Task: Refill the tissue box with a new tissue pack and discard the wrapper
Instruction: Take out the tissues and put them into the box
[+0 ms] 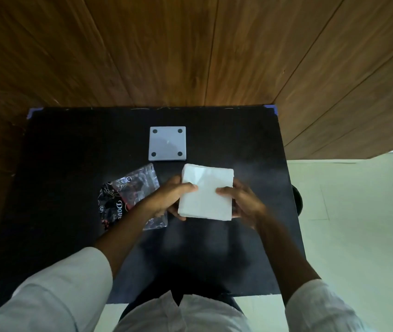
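A white stack of tissues [206, 191] is held above the black table [71, 152], with my left hand [169, 200] gripping its left side and my right hand [241, 202] gripping its right side. Both thumbs press on top of the stack. The empty clear and black printed wrapper [123, 192] lies flat on the table to the left, partly hidden under my left wrist. A white square tissue box [168, 143] with four dark round feet showing rests upside down on the table just beyond the stack.
Wooden panelled walls [190, 49] rise behind the table and to its right. Pale tiled floor [358, 224] lies to the right. A dark round object [297, 200] peeks out past the table's right edge. My white sleeves fill the bottom.
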